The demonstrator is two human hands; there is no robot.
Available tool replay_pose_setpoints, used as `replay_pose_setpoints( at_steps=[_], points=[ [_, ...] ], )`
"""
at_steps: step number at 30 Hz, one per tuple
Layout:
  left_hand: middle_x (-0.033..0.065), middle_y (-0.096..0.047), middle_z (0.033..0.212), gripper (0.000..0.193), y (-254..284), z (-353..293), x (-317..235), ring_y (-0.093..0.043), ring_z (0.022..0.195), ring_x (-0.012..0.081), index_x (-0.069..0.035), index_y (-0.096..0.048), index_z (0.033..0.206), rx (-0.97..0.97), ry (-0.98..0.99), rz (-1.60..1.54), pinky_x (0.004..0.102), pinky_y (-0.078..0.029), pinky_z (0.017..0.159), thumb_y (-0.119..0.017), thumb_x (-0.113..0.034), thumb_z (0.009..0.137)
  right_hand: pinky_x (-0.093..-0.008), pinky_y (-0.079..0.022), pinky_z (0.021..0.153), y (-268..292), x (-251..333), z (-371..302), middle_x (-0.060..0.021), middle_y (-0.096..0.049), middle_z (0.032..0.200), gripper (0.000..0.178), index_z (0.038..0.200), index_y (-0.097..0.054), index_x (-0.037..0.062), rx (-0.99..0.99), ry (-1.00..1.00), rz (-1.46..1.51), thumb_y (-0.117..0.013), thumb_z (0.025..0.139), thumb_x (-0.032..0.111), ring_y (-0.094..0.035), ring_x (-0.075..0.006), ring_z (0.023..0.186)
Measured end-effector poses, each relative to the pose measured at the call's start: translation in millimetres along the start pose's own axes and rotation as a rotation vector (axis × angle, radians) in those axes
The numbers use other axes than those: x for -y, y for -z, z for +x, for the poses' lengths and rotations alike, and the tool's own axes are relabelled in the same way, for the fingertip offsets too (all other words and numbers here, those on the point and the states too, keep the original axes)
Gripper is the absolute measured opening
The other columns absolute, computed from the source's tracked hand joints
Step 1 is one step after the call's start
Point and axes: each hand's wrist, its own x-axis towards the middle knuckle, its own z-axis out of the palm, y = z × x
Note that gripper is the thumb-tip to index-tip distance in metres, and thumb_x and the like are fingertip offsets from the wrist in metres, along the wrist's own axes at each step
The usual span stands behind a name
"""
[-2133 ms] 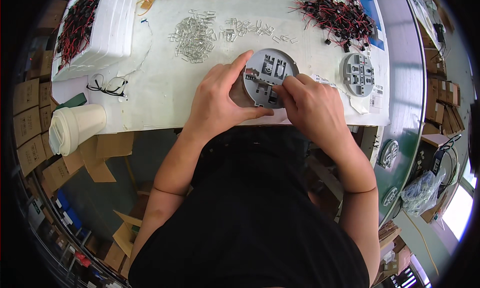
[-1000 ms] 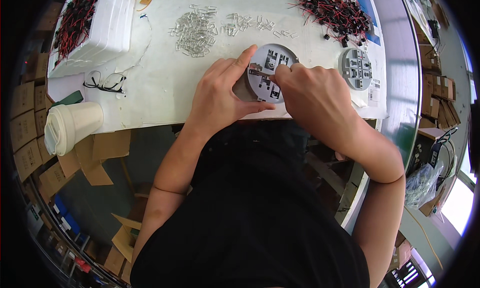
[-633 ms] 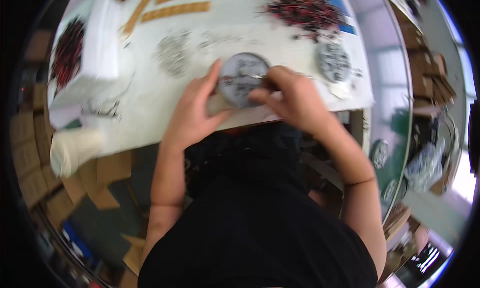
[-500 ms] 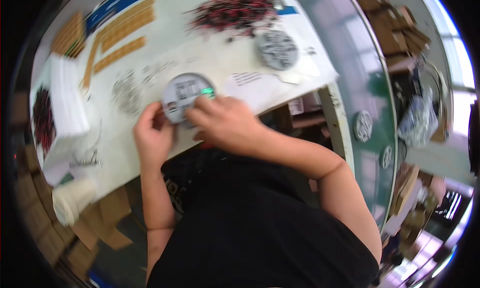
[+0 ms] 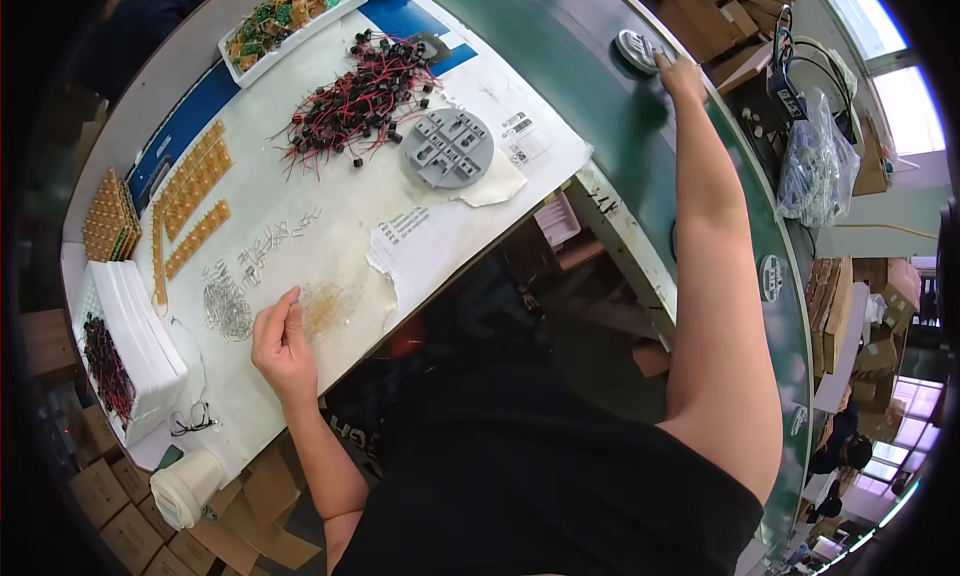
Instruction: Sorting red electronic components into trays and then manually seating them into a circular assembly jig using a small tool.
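Note:
My right hand [image 5: 682, 79] reaches far over the green conveyor belt, its fingers at the near edge of a round grey disc fixture [image 5: 635, 52] that has raised parts on top. My left hand [image 5: 285, 351] is above the white worktable, fingers curled and thumb pressed to them; whether anything small is between them is hidden. Beside it lie a pile of small silvery metal pins [image 5: 228, 302] and a patch of fine brownish bits [image 5: 326, 308]. Another round grey fixture [image 5: 448, 148], with dark slots, rests on the table farther off.
A heap of black parts with red wires [image 5: 355, 101] lies at the back, near a white tray [image 5: 288, 26] of circuit boards. Yellow-brown board panels [image 5: 195, 181] are at the left, with a white foam stack [image 5: 135, 326] and a lidded cup [image 5: 185, 488]. More discs [image 5: 771, 278] sit along the belt.
My right hand has moved from the table out to the belt, where a disc is now at its fingers. The disc between my hands has left the table; my left hand has stayed over it.

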Motion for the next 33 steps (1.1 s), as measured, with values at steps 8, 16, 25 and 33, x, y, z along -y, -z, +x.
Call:
replay_pose_setpoints(
  at_steps=[8,16,25,33],
  points=[
    [0.0052,-0.064,0.090,0.024,9,-17,-6,-0.060,0.083,0.0135,-0.001,-0.076,0.119,-0.106,0.073,-0.042,0.0253,-0.051,0.071,-0.073,0.000,0.095,-0.0465,-0.054,0.100,132,-85,-162,-0.0282,-0.071,0.126,0.092,0.139,-0.061,-0.0049,0.395,0.406,0.071,-0.082,0.078,0.062,-0.069,-0.0383,0.119],
    [0.0124,-0.075,0.109,0.033,8,6,-11,-0.068,0.093,0.0240,-0.002,-0.075,0.121,-0.039,-0.067,-0.111,0.0328,-0.054,0.085,-0.077,0.000,0.089,-0.0420,-0.051,0.105,202,-58,-295,-0.0220,-0.061,0.141,0.097,0.150,-0.051,-0.0029,0.283,0.283,0.170,-0.094,0.070,0.030,-0.065,-0.0353,0.126],
    [0.0160,-0.063,0.142,0.095,34,-11,-21,-0.060,0.128,0.0321,-0.006,-0.047,0.156,0.066,-0.064,-0.143,0.0424,-0.049,0.106,-0.088,-0.011,0.071,-0.0435,-0.060,0.087,193,273,-411,-0.0119,-0.063,0.139,0.078,0.142,-0.064,0.0190,1.064,1.589,0.326,-0.091,0.069,0.018,-0.072,-0.0333,0.106],
    [0.0170,-0.060,0.141,0.101,32,3,-42,-0.057,0.129,0.0371,-0.005,-0.045,0.156,0.213,-0.200,-0.012,0.0459,-0.046,0.112,-0.091,-0.021,0.068,-0.0423,-0.056,0.083,116,345,-373,-0.0112,-0.070,0.106,0.031,0.112,-0.076,0.0104,0.789,1.508,0.469,-0.082,0.082,0.015,-0.069,-0.0344,0.094]
  ],
)
